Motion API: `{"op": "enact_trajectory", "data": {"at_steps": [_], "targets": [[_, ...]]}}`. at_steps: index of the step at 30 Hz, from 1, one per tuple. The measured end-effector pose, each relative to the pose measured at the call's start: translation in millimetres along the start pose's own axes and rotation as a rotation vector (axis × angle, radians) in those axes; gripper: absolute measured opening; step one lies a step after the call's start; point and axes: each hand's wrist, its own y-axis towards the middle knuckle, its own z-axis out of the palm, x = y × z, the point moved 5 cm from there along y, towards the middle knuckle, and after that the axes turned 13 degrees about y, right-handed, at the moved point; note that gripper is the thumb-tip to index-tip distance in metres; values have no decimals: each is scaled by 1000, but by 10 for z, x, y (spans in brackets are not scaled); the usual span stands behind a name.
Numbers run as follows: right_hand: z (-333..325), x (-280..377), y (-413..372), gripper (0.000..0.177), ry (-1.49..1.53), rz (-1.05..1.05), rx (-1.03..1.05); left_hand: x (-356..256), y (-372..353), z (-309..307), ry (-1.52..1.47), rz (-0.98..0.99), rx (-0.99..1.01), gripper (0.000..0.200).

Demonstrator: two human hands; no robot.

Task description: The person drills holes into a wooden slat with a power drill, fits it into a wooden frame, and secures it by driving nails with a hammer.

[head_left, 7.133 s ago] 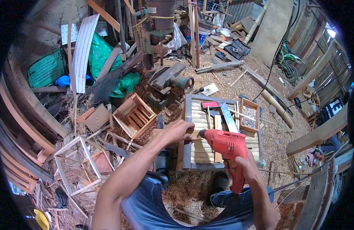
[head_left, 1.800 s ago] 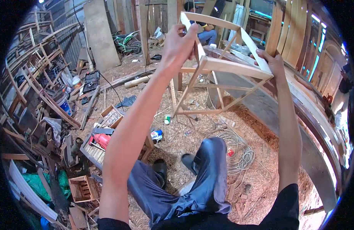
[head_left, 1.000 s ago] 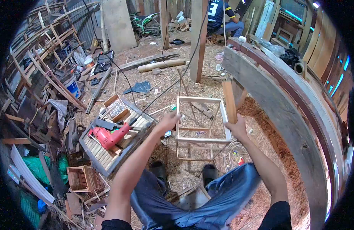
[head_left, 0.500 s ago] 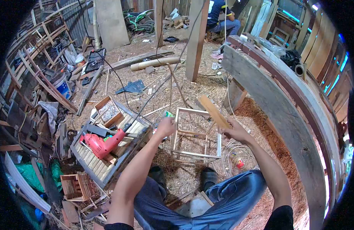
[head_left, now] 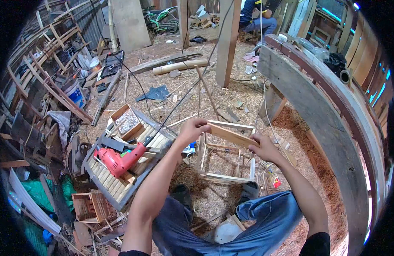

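A short flat wooden board (head_left: 232,137) is held between my two hands, slanting down to the right. My left hand (head_left: 195,130) grips its left end with fingers closed round it. At the right end, my right hand (head_left: 263,147) pinches the board. Below and behind the board stands a light wooden frame (head_left: 227,177) on the shavings, partly covered by the board and hands. To the left, a red power drill (head_left: 119,160) lies on a slatted bench (head_left: 115,187), near an open wooden box of nails or screws (head_left: 129,121).
A large grey plank (head_left: 316,111) curves along the right side. A wooden post (head_left: 227,47) rises ahead, with a seated person (head_left: 259,21) behind it. Coiled hose (head_left: 265,177) lies right of the frame. A small wooden crate (head_left: 90,208) and scrap fill the lower left.
My left hand has moved right and taken hold of the board's left end. The board has tipped from steep to flatter. The whole view has shifted slightly.
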Motion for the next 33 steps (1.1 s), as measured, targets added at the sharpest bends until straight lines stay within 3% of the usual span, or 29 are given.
{"op": "enact_trajectory", "data": {"at_steps": [2,4,6,8,9,10,12,21,22,24,25,26,28,30,32,33], "targets": [[-7,-148,44,29,142,98,7,105,66,-32,69,47,-86,24],[-18,-140,29,29,-15,55,4,330,61,-102,241,-108,-191,26],[22,-209,45,30,-12,73,10,471,3,-73,276,-237,-102,31],[-1,-128,17,29,29,131,7,508,-162,118,235,-452,294,36],[27,-151,38,28,1,99,-7,498,-143,155,360,-333,315,35],[32,-174,50,28,0,100,-5,527,-125,179,359,-334,315,35],[63,-155,61,29,-36,122,-16,590,-117,228,-13,-435,280,31],[106,-188,45,28,-14,174,13,515,-112,238,-71,-466,329,30],[101,-238,44,28,-22,183,-3,506,-89,256,-72,-450,342,30],[105,-238,26,27,-110,19,-61,283,13,101,593,-64,-95,34],[94,-120,12,28,-97,52,-45,42,-37,102,465,103,-233,31],[105,-117,26,28,-102,53,-57,-106,-54,149,463,115,-232,31],[149,-91,37,29,-5,45,-60,-390,-121,355,552,408,-141,30],[165,-52,23,30,-39,22,-72,-352,-124,456,681,387,-24,28],[188,-66,37,31,-28,55,-34,-225,-106,553,790,256,269,28],[189,-81,43,35,15,79,-1,-194,-126,528,744,240,234,31]]}}
